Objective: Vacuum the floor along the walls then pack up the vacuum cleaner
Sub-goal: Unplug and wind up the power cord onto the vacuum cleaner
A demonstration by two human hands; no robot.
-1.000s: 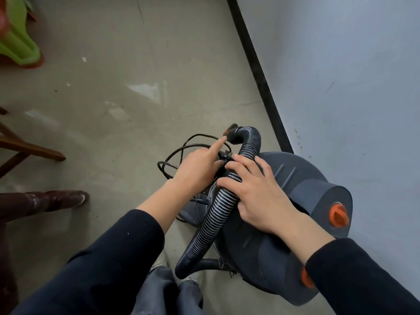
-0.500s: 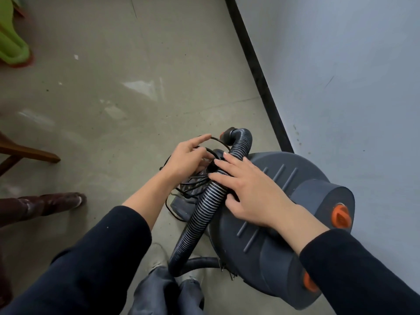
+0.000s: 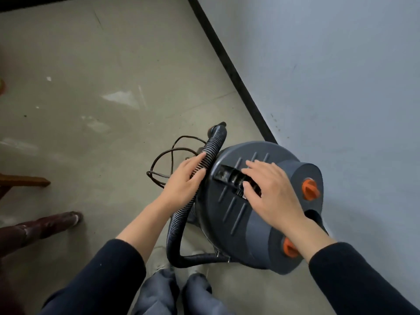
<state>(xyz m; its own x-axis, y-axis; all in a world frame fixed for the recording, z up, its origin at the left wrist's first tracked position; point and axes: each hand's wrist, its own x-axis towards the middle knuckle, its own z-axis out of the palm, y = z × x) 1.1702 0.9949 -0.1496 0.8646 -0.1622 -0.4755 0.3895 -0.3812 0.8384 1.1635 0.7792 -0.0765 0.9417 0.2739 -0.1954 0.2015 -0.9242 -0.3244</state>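
The dark grey vacuum cleaner (image 3: 229,214) with orange knobs stands on the floor close to the wall. Its black ribbed hose (image 3: 181,221) curves up the canister's left side to a bend at the far end. A loose black cord (image 3: 162,155) loops on the floor just left of it. My left hand (image 3: 181,183) lies flat against the hose, fingers straight along it and thumb across the ribs. My right hand (image 3: 272,192) rests on the lid with fingers spread over the handle recess (image 3: 223,175), the thumb dipping into it.
A pale wall (image 3: 329,76) with a black skirting board (image 3: 229,67) runs along the right. A wooden furniture leg (image 3: 27,181) and a dark brown leg (image 3: 43,226) stick in from the left. My grey trouser legs (image 3: 159,292) are at the bottom, over bare concrete floor (image 3: 91,110).
My right hand left the hose and moved onto the lid at the handle recess. My left hand shifted from the cord onto the hose. The hose now lies beside the canister.
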